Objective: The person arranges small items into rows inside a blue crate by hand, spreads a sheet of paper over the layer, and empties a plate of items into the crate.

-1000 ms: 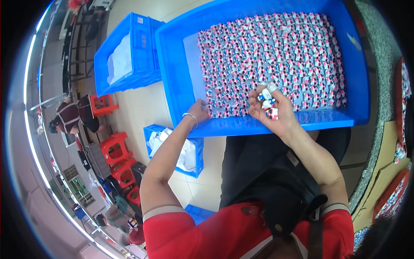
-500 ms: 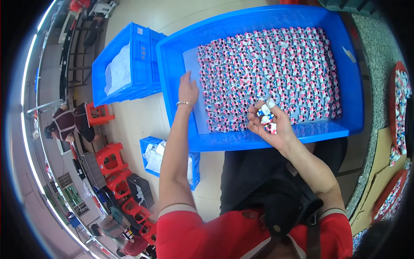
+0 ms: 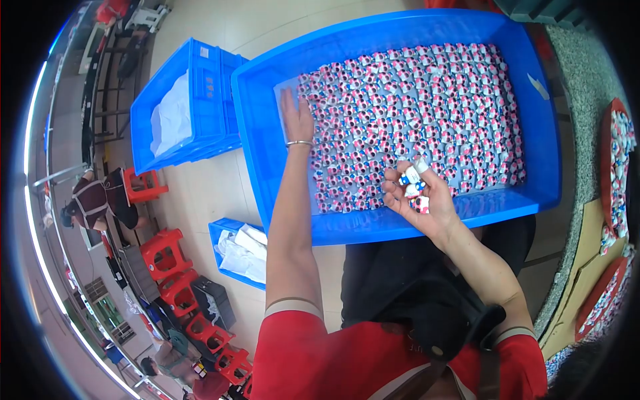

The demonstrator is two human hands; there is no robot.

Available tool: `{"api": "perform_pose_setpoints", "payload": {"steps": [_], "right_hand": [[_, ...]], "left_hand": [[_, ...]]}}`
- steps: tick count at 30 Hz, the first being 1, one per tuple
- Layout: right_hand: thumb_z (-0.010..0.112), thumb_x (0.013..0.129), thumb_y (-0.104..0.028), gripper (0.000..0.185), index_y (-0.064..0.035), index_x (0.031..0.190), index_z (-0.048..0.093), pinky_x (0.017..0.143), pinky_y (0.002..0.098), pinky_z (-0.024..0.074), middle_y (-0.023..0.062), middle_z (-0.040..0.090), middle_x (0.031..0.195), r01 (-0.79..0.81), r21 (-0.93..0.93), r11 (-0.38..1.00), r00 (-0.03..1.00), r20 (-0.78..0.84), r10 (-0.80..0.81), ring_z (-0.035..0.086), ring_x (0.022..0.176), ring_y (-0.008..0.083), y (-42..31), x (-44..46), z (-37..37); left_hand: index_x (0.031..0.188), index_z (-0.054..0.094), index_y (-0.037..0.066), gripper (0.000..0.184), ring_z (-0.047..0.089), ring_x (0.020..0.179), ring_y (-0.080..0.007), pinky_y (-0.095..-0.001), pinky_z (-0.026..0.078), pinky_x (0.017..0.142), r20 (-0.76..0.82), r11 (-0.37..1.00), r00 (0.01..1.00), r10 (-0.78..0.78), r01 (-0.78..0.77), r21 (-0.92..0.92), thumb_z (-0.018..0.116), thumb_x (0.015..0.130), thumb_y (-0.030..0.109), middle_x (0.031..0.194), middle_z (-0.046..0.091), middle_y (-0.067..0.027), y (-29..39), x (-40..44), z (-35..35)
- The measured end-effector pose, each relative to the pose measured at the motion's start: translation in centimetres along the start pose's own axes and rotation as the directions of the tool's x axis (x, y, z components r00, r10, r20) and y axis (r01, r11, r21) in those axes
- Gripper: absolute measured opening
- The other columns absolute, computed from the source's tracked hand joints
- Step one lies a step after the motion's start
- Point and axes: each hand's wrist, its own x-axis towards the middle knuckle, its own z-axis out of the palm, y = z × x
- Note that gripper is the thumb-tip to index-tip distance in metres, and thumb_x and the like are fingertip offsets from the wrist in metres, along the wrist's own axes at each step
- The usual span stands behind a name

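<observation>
Rows of small pink, white and blue figures [image 3: 400, 113] cover most of the sheet inside a large blue bin [image 3: 347, 230]. My left hand [image 3: 298, 119] is stretched flat at the bin's left side, against the edge of the rows, its fingers apart and nothing seen in it. Over the near edge of the rows, my right hand [image 3: 427, 200] is turned palm up with fingers curled around several loose figures [image 3: 412, 181]. One of its fingertips has a white covering.
Stacked blue crates [image 3: 200, 100] stand left of the bin, and a smaller blue crate [image 3: 243, 253] with white material sits below them. Red trays [image 3: 610, 173] of figures lie at the right. Red stools [image 3: 163, 253] and two people are at the far left.
My left hand has moved from the bin's near left corner up along its left side, then right against the rows. My right hand keeps its figures. The view has shifted somewhat.
</observation>
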Motion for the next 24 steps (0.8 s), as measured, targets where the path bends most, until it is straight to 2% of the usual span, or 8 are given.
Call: {"api": "perform_pose_setpoints", "payload": {"steps": [4, 5, 7, 8, 11, 15, 22, 24], "right_hand": [[0.044, 0.095, -0.033, 0.033, -0.0047, 0.105, 0.057, 0.063, 0.0299, 0.0463, 0.0105, 0.061, 0.091, -0.024, 0.023, 0.999, 0.984, 0.179, 0.020, 0.057, 0.072, 0.0167, -0.4, 1.2, -0.2], [0.042, 0.095, -0.036, 0.036, -0.0051, 0.109, 0.055, 0.052, 0.0253, 0.0379, 0.0075, 0.058, 0.085, 0.007, -0.071, 0.997, 0.999, 0.050, -0.004, 0.049, 0.060, 0.0115, -0.5, 0.9, 0.4], [0.039, 0.096, -0.039, 0.039, -0.0073, 0.115, 0.053, 0.047, 0.0223, 0.0303, 0.0050, 0.052, 0.080, -0.007, -0.181, 0.983, 0.993, 0.118, 0.029, 0.041, 0.056, 0.0096, -1.0, 0.8, 1.5], [0.036, 0.097, -0.041, 0.043, -0.0072, 0.118, 0.051, 0.045, 0.0218, 0.0283, 0.0033, 0.051, 0.078, 0.035, -0.262, 0.964, 0.990, 0.139, 0.001, 0.037, 0.052, 0.0083, -1.0, 1.1, 1.8], [0.031, 0.097, -0.042, 0.048, -0.0065, 0.124, 0.048, 0.045, 0.0205, 0.0296, 0.0016, 0.053, 0.083, 0.062, -0.340, 0.939, 0.993, 0.115, -0.024, 0.040, 0.056, 0.0074, -1.8, 2.4, 3.1], [0.032, 0.097, -0.046, 0.051, -0.0036, 0.119, 0.050, 0.046, 0.0218, 0.0306, 0.0010, 0.051, 0.077, 0.078, -0.504, 0.860, 0.996, 0.076, -0.046, 0.042, 0.057, 0.0081, -1.9, 4.3, 4.0], [0.032, 0.096, -0.050, 0.048, -0.0075, 0.094, 0.054, 0.044, 0.0234, 0.0288, -0.0014, 0.047, 0.064, -0.079, -0.607, 0.790, 0.996, -0.009, 0.093, 0.043, 0.053, 0.0079, -2.1, 5.0, 5.1], [0.034, 0.095, -0.050, 0.048, -0.0065, 0.093, 0.054, 0.042, 0.0229, 0.0313, 0.0009, 0.050, 0.065, -0.143, -0.579, 0.803, 0.985, -0.164, 0.056, 0.046, 0.051, 0.0090, -1.7, 4.9, 5.7]], "left_hand": [[0.110, 0.058, 0.004, 0.028, 0.059, 0.102, -0.0270, -0.0348, 0.047, 0.086, 0.106, 0.995, 0.992, 0.076, -0.068, -0.071, 0.055, 0.083, 0.009, 0.110, 0.060, -0.0153, 5.6, 0.1, -2.8], [0.098, 0.063, 0.006, 0.019, 0.064, 0.082, -0.0227, -0.0322, 0.051, 0.071, -0.004, 0.983, 0.983, 0.183, -0.183, 0.018, 0.057, 0.080, 0.006, 0.093, 0.066, -0.0103, 3.4, 1.1, -2.4], [0.093, 0.064, 0.005, 0.015, 0.061, 0.072, -0.0191, -0.0305, 0.049, 0.066, 0.009, 0.986, 0.998, 0.059, -0.060, 0.156, 0.060, 0.078, 0.005, 0.087, 0.066, -0.0093, 2.8, 2.5, -3.2], [0.089, 0.066, 0.005, 0.011, 0.056, 0.066, -0.0127, -0.0268, 0.046, 0.059, 0.012, 0.995, 0.995, 0.097, -0.097, -0.020, 0.064, 0.078, 0.009, 0.080, 0.065, -0.0052, 3.8, 2.8, -3.5], [0.093, 0.066, 0.007, 0.019, 0.054, 0.071, -0.0069, -0.0214, 0.042, 0.061, 0.428, 0.889, 0.903, -0.049, 0.235, -0.394, 0.071, 0.078, 0.017, 0.078, 0.060, 0.0012, 11.6, -0.5, -5.5], [0.098, 0.065, 0.007, 0.029, 0.055, 0.075, -0.0127, -0.0248, 0.045, 0.066, 0.583, 0.907, 0.704, 0.406, -0.231, -0.352, 0.074, 0.072, 0.014, 0.090, 0.061, -0.0048, 17.9, -4.6, -6.3], [0.094, 0.066, 0.010, 0.024, 0.056, 0.080, -0.0215, -0.0313, 0.046, 0.065, 0.697, 0.915, 0.593, 0.402, -0.236, -0.327, 0.071, 0.071, 0.010, 0.083, 0.057, -0.0072, 16.9, -4.5, -6.6], [0.099, 0.065, 0.009, 0.023, 0.051, 0.073, -0.0131, -0.0255, 0.042, 0.060, 0.697, 0.882, 0.541, 0.472, -0.284, -0.376, 0.069, 0.076, 0.006, 0.081, 0.054, -0.0028, 15.6, -4.5, -6.5]]}}
